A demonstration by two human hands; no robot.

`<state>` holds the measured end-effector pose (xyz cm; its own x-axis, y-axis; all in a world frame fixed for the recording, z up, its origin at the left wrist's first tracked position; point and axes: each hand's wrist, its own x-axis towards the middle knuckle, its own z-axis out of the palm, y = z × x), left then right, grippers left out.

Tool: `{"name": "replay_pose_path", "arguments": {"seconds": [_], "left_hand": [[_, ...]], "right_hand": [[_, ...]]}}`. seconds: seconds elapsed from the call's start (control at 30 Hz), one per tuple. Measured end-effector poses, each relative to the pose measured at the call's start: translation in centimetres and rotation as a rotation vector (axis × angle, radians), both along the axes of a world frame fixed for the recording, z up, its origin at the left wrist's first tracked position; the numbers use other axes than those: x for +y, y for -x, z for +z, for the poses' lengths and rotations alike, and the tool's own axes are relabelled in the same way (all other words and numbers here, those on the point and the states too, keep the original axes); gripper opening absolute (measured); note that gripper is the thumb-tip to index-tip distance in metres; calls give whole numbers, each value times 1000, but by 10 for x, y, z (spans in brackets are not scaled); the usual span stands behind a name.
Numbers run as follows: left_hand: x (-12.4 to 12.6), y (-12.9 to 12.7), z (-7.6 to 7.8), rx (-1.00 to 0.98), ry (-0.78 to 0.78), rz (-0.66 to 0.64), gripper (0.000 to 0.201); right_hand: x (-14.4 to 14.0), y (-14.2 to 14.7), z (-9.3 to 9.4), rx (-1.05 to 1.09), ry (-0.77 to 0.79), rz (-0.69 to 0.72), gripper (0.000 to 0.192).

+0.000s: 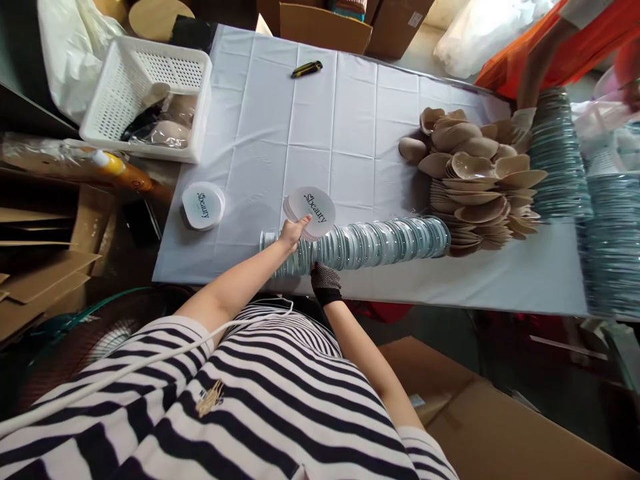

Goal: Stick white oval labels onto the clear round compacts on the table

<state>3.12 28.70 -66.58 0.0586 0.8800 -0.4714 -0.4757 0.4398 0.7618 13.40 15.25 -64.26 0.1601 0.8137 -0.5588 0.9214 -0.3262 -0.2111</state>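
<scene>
My left hand (293,233) holds a thin stack of white printed cards (311,211) above the near end of a long row of clear plastic shells (370,243) lying on its side on the white tablecloth (310,127). In a dark mesh glove, my right hand (324,279) rests at the table's near edge against that row; what its fingers grip is hidden. A second stack of the same white cards (203,206) lies to the left. A heap of beige cups (475,177) sits at the row's far end.
A white plastic basket (150,93) stands at the table's left corner, and a yellow-black utility knife (307,68) lies at the far side. Tall piles of clear shells (557,153) fill the right. Another person's arm (537,63) reaches in there. Cardboard boxes (325,23) surround the table.
</scene>
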Motion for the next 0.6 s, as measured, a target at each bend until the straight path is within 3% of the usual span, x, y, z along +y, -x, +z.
{"name": "replay_pose_path", "arguments": {"seconds": [0.07,0.27,0.4,0.5,0.6], "left_hand": [[1,0,3,-9,11,-3,48],[-2,-4,5,29,-29,38,50],[-12,-10,9,167,-85,-29,42],[-17,-14,10,275,-104,-78,36],[-17,-16,9,340,-118,-100,32]], "right_hand": [[1,0,-4,87,23,-69,23],[8,-2,-6,784,120,-464,24],[17,-2,-3,1153,220,-778,22],[21,-5,-2,1051,316,-687,27],[23,-9,4,752,250,-504,31]]}}
